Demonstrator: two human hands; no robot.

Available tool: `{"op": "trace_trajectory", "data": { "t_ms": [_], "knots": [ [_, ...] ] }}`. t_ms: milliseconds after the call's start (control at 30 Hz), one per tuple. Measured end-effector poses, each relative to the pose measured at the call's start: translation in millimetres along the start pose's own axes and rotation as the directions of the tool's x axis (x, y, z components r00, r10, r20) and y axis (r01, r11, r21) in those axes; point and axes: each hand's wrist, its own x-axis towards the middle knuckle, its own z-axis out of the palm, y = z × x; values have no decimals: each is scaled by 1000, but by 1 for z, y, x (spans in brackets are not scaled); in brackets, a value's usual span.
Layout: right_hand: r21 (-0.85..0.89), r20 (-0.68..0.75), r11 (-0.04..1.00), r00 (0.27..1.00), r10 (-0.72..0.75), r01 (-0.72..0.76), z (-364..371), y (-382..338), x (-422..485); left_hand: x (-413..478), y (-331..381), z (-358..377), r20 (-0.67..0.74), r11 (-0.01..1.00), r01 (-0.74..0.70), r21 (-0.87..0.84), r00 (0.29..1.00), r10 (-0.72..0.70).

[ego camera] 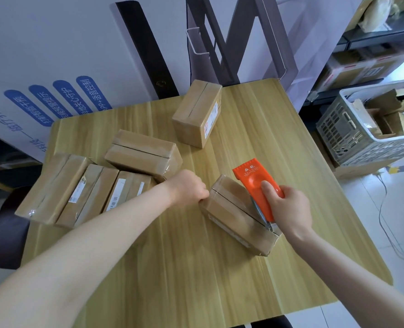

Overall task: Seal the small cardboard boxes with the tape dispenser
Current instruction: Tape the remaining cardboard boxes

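Note:
A small cardboard box [229,210] lies slantwise on the wooden table [186,268], clear tape glinting along its top. My right hand [288,207] grips the orange tape dispenser [258,185], whose metal blade end rests on the box's near right end. My left hand [188,188] holds the box's far left end with curled fingers. Several more taped boxes lie in a group at the left [82,192], one leans on them [144,152], and another stands at the back [197,112].
A large white printed carton [42,67] stands behind the table. On the floor to the right there is a grey plastic crate [352,136] with cardboard scraps, in front of shelves. A dark seat [4,233] shows at the left edge.

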Motion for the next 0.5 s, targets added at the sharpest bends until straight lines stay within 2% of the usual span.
{"op": "trace_trajectory", "data": {
  "t_ms": [67,133,233,333,367,400,433,467,500],
  "knots": [
    [-9,-13,1000,1000,4,-4,1,1,1,12,1,3,115,999,-33,-35,993,37],
    [-12,-23,1000,1000,5,-5,2,0,0,18,6,11,243,996,52,-69,970,-33],
    [0,-15,1000,1000,0,0,2,-1,0,11,12,16,212,956,214,-201,962,-170],
    [37,15,999,1000,-13,12,-2,-1,-1,15,4,16,199,911,309,-273,945,-261],
    [42,19,999,1000,-17,16,-3,0,-1,21,-2,15,214,870,397,-292,914,-345],
    [42,20,999,1000,-19,18,-3,0,-1,29,-9,14,205,781,510,-361,860,-467],
    [40,19,999,1000,-19,19,-3,1,-2,38,-12,9,181,649,598,-470,785,-593],
    [36,15,999,1000,-19,18,-3,1,-2,47,-12,8,161,502,631,-591,702,-693],
    [33,9,999,1000,-14,14,-3,1,-2,56,-7,5,169,388,612,-688,657,-735]
  ]
}}
